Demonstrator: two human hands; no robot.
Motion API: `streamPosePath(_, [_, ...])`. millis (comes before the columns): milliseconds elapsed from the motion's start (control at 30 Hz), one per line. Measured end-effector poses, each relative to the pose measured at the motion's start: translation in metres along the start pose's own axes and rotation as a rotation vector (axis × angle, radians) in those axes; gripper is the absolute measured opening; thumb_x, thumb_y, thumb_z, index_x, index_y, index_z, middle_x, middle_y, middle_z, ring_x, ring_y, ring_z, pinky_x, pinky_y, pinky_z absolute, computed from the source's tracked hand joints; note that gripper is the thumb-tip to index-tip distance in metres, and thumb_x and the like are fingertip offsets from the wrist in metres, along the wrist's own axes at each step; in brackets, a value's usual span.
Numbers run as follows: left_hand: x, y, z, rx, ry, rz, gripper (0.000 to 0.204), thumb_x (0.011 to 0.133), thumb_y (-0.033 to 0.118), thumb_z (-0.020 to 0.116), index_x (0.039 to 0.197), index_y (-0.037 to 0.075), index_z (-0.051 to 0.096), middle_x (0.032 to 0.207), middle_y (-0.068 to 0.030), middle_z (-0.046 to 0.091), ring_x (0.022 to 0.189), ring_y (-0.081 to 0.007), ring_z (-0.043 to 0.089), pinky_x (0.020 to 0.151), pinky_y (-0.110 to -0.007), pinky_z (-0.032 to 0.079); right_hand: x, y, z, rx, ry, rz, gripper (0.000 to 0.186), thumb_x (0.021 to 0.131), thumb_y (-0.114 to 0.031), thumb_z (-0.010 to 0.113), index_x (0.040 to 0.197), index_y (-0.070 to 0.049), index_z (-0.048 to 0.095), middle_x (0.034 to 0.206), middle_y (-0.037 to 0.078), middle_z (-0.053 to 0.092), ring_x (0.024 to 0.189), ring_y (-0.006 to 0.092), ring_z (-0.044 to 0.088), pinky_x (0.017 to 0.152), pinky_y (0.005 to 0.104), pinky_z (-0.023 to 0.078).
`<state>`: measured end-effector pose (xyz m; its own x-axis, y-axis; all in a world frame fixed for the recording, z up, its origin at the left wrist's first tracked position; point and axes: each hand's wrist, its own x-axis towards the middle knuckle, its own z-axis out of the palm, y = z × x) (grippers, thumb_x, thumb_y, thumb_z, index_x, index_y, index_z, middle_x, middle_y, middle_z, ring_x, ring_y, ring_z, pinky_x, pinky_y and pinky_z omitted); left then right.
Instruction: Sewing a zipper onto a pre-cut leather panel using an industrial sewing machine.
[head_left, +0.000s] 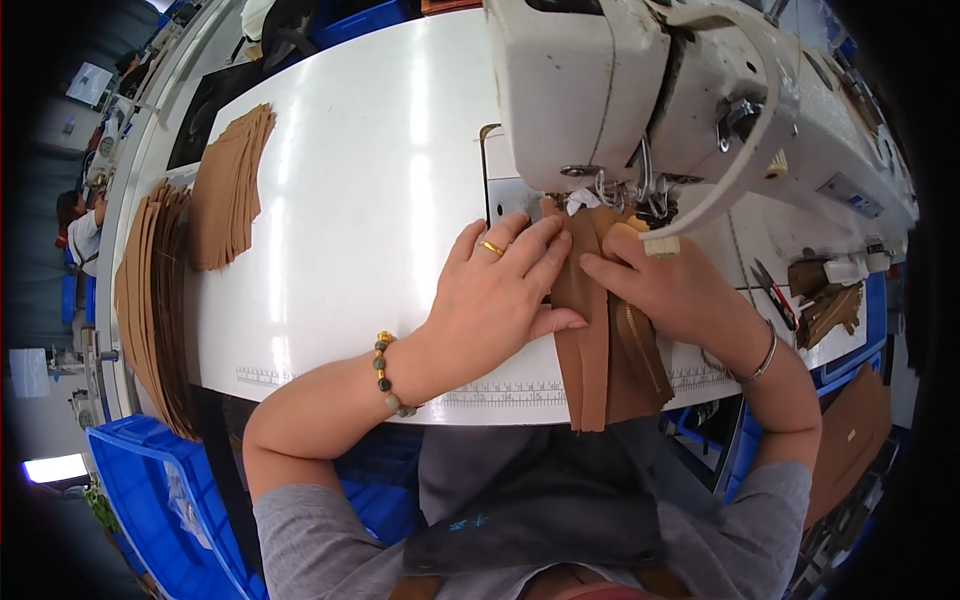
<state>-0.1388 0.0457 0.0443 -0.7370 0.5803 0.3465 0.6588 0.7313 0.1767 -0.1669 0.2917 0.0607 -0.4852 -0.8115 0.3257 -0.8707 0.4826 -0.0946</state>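
A brown fabric piece (pixel 592 340) lies under the sewing machine head (pixel 590 120) and hangs over the table's near edge. A zipper (pixel 640 350) runs along its right part. My left hand (pixel 505 275) rests flat with fingers stretched, its fingertips and thumb touching the fabric's left side close to the presser foot. My right hand (pixel 670 290) is closed with bent fingers on the right side of the fabric, just below the needle area. The machine's cable and parts partly cover the right fingertips. The needle itself is too small to make out.
Two stacks of brown fabric pieces, a far stack (pixel 230 190) and a near stack (pixel 152 300), stand at the left. Red-handled snips (pixel 775 295) lie at the right beside brown scraps (pixel 832 312). A blue crate (pixel 170 490) sits below left. A printed ruler (pixel 500 392) follows the table's front edge.
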Motion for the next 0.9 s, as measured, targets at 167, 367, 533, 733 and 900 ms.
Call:
streamPosePath(167, [-0.006,0.007,-0.003,0.038,-0.068,0.034,0.077,0.079,0.058,0.075,0.136,0.007,0.064,0.139,-0.0060,0.061,0.128,-0.0286,0.055,0.108,-0.048,0.043,-0.007,-0.006,-0.005,0.045,0.168,-0.072,0.029,0.075,-0.013,0.072,0.104,-0.008,0.064,0.105,0.008,0.064,0.082,0.0233,0.067,0.066,0.0351,0.057])
streamPosePath(367, [-0.009,0.010,-0.003,0.064,-0.076,0.034,0.076,0.082,0.060,0.073,0.135,0.007,0.065,0.145,-0.0042,0.059,0.129,-0.0277,0.055,0.109,-0.049,0.043,-0.008,-0.003,0.009,0.065,0.347,-0.196,0.028,0.074,-0.012,0.073,0.100,-0.009,0.062,0.111,0.010,0.065,0.086,0.0210,0.069,0.066,0.0317,0.059])
streamPosePath(533, [-0.010,0.009,-0.003,0.045,-0.098,0.025,0.076,0.081,0.060,0.073,0.135,0.007,0.065,0.145,-0.0044,0.059,0.130,-0.0282,0.054,0.110,-0.049,0.043,-0.004,0.002,0.023,0.037,0.364,-0.227,0.026,0.076,-0.012,0.073,0.100,-0.009,0.062,0.111,0.009,0.068,0.090,0.0210,0.070,0.066,0.0292,0.058])
streamPosePath(733, [-0.010,0.008,-0.003,0.018,-0.071,0.024,0.075,0.081,0.059,0.074,0.135,0.007,0.065,0.145,-0.0044,0.059,0.130,-0.0287,0.054,0.110,-0.048,0.043,-0.004,-0.001,0.021,0.060,0.298,-0.262,0.028,0.076,-0.013,0.073,0.102,-0.009,0.065,0.113,0.006,0.071,0.092,0.0211,0.070,0.063,0.0295,0.056])
streamPosePath(900, [-0.010,0.008,-0.004,0.002,-0.063,0.021,0.076,0.080,0.058,0.075,0.136,0.007,0.064,0.145,-0.0045,0.059,0.130,-0.0291,0.054,0.109,-0.048,0.044,-0.002,-0.005,0.017,0.039,0.231,-0.159,0.030,0.075,-0.013,0.070,0.105,-0.008,0.066,0.112,0.003,0.068,0.086,0.0204,0.068,0.063,0.0310,0.056])
